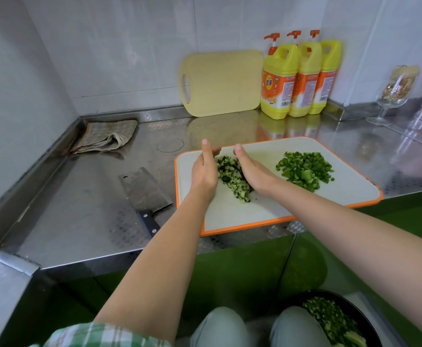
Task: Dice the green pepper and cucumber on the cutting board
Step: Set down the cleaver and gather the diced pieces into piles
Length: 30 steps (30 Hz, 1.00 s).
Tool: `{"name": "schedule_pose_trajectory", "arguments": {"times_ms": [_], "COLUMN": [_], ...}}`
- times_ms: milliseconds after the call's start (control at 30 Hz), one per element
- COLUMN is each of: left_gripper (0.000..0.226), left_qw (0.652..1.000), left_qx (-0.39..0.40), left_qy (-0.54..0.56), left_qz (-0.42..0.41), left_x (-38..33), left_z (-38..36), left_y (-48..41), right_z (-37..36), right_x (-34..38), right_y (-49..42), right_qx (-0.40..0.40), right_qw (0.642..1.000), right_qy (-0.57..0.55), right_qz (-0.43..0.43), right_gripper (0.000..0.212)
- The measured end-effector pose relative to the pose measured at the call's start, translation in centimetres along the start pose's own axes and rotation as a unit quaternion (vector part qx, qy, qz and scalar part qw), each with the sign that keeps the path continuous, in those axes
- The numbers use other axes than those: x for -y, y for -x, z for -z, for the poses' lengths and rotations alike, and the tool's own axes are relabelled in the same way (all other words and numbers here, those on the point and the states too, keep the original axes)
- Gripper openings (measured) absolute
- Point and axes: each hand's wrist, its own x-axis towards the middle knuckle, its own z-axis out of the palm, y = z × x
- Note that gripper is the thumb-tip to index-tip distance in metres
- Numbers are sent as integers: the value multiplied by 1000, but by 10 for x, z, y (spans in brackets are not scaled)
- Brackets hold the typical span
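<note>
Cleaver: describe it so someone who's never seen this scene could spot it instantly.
Start at the steel counter and find the orange-rimmed cutting board near its front edge. Left of that board, flat on the metal, lies the cleaver. It is the only blade in view: broad rectangular steel, black handle pointing toward the person.

Bright, even light fills the view; the steel counter (84, 216) gleams with reflections, edges bow outward, and the right side blurs.

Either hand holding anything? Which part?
Nothing is gripped. The left hand and right hand, fingers straight, flank the diced cucumber pile on the cutting board, touching its sides. The cleaver lies unheld on the counter.
</note>
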Motion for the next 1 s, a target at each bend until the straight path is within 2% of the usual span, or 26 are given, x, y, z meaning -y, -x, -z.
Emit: {"name": "schedule_pose_trajectory", "arguments": {"times_ms": [67,167,267,333,400,567,700,800,867,933,967,1000], "left_gripper": [69,70,71,70,68,69,68,68,69,69,69,69], "left_qw": [1000,1000,1000,1000,1000,1000,1000,1000,1000,1000,1000,1000], "left_qx": [0,-2,-2,2,3,4,3,5,8,12,13,13], "left_qy": [2,7,4,-2,-6,-4,3,1,-4,-6,-7,-9], "left_qz": [-1,-3,-3,-9,-12,-9,-8,-10,-12,-12,-10,-9], "left_x": [0,1,2,2,2,3,3,2,2,2,2,3], "left_z": [0,0,-1,0,-1,0,0,-1,0,0,0,-1], "left_y": [0,0,0,-1,-1,-4,-4,-1,-1,-1,-2,-2], "right_z": [8,23,23,11,-1,-10,12,16,6,3,6,12], "right_x": [-2,-6,-9,-6,2,7,-2,-11,-11,-13,-12,-12], "right_y": [-6,-11,-5,3,10,4,-12,-17,-13,-13,-14,-15], "right_qx": [-4,-54,-55,-37,-40,-28,-53,-63,-35,-16,-21,-36], "right_qw": [999,995,994,996,995,999,994,992,996,997,996,997], "right_qy": [-39,-66,-20,52,77,25,-72,-63,-30,-52,-64,-62], "right_qz": [-17,-54,-87,-67,-45,-1,-56,-84,-73,-58,-55,-42], "right_gripper": [82,90,86,76,66,65,77,84,88,99,98,88]}}
